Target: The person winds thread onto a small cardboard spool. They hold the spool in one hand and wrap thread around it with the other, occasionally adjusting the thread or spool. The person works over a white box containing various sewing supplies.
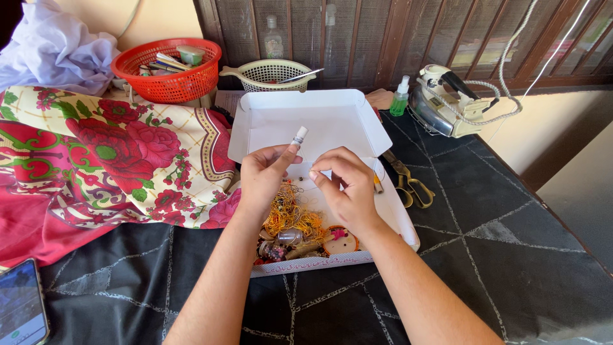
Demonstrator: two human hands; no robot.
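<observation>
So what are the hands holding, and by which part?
The left hand holds a small white spool by its lower end, between thumb and fingers. The right hand pinches something too small to make out, maybe thread, at its fingertips.

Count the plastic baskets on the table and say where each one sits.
2. A red basket sits at the far left, behind the floral fabric. A smaller cream basket sits to its right, behind the open white box. Others may be hidden behind the fabric.

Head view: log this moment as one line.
left hand: holds small white spool | right hand: pinching, contents unclear | both over open white box
</observation>
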